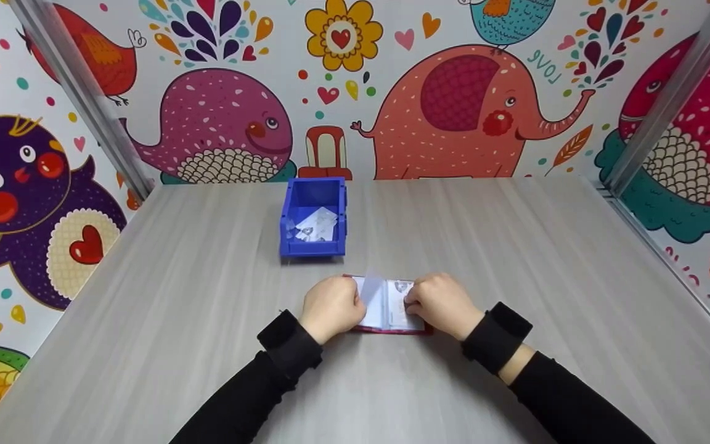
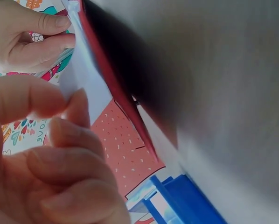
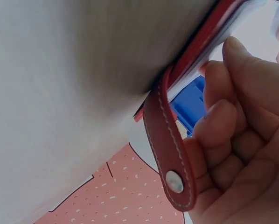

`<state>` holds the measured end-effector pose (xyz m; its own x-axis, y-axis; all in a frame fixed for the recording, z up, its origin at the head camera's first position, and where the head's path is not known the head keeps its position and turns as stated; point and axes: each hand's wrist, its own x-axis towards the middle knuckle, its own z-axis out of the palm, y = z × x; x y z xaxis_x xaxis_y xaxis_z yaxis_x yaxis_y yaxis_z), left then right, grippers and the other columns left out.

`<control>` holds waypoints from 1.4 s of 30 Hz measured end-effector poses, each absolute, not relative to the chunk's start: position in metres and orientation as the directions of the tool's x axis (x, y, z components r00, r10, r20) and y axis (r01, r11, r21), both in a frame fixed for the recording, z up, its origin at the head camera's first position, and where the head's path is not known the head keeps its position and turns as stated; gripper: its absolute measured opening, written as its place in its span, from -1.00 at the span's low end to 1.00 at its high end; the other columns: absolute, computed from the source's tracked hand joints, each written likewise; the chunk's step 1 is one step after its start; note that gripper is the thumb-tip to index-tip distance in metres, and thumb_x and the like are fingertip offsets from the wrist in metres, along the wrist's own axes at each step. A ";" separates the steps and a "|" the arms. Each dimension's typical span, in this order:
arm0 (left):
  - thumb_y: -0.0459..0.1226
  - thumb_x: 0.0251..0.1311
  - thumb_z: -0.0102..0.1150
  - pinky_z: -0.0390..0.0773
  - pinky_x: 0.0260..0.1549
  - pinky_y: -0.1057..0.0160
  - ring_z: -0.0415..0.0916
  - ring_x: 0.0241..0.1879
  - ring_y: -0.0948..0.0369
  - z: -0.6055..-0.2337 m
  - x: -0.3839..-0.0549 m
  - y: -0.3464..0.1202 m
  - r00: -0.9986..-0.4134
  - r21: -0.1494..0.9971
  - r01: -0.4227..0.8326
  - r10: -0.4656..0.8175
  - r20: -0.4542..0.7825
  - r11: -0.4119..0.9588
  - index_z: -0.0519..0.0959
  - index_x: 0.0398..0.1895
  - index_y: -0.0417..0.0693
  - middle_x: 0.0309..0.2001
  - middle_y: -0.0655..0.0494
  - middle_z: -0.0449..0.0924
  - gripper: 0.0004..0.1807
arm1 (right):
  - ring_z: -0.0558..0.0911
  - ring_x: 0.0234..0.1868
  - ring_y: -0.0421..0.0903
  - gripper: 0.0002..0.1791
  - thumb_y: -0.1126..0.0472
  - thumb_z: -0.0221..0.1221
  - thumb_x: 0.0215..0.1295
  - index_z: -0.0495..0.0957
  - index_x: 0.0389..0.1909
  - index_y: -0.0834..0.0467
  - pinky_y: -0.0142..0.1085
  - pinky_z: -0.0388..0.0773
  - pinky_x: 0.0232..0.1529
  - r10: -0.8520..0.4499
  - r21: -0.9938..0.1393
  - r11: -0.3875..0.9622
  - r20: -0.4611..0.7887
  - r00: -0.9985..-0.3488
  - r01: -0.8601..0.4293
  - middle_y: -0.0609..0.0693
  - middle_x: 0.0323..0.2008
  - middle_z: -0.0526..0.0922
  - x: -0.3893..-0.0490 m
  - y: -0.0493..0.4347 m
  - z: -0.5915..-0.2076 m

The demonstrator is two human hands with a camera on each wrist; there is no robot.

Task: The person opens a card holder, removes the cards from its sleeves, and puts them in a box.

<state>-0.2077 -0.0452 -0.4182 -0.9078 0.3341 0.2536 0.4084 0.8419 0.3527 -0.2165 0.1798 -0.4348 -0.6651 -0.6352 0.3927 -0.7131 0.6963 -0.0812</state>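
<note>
A red card holder (image 1: pixel 386 332) lies spread on the table, with clear plastic sleeves inside. One sleeve (image 1: pixel 372 288) stands up from its left half. My left hand (image 1: pixel 333 308) is at the left side, its thumb and forefinger pinching a sleeve edge in the left wrist view. A printed white card (image 1: pixel 397 311) shows in the right half. Over its right edge, my right hand (image 1: pixel 444 306) pinches with thumb and forefinger; I cannot tell whether card or sleeve is between them. A red strap (image 3: pixel 165 144) with a metal snap hangs from the holder beside the right fingers.
A blue bin (image 1: pixel 313 248) stands behind the holder, slightly left, with several white printed cards (image 1: pixel 318 225) in it. The table (image 1: pixel 207 259) meets a wall (image 1: pixel 330 123) with cartoon animals at the back. Metal posts (image 1: pixel 669 92) rise at the sides.
</note>
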 end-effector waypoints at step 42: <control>-0.33 -0.21 0.19 0.35 -0.68 0.09 0.31 -0.61 0.15 -0.422 -0.208 -0.049 -0.951 0.321 0.303 0.307 0.039 0.897 0.28 -0.81 0.04 -0.66 0.13 0.35 -0.72 | 0.59 -0.52 -0.11 -0.85 0.32 0.48 -0.11 0.69 -0.57 0.08 -0.18 0.49 -0.45 -0.623 -0.103 0.710 0.370 -0.690 -0.696 -0.10 -0.56 0.64 -0.216 0.180 -0.437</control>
<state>-0.2076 -0.0494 -0.4217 -0.9508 0.3072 0.0393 0.3032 0.8971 0.3214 -0.2160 0.1803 -0.4369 -0.6899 -0.6225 0.3695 -0.6963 0.7103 -0.1033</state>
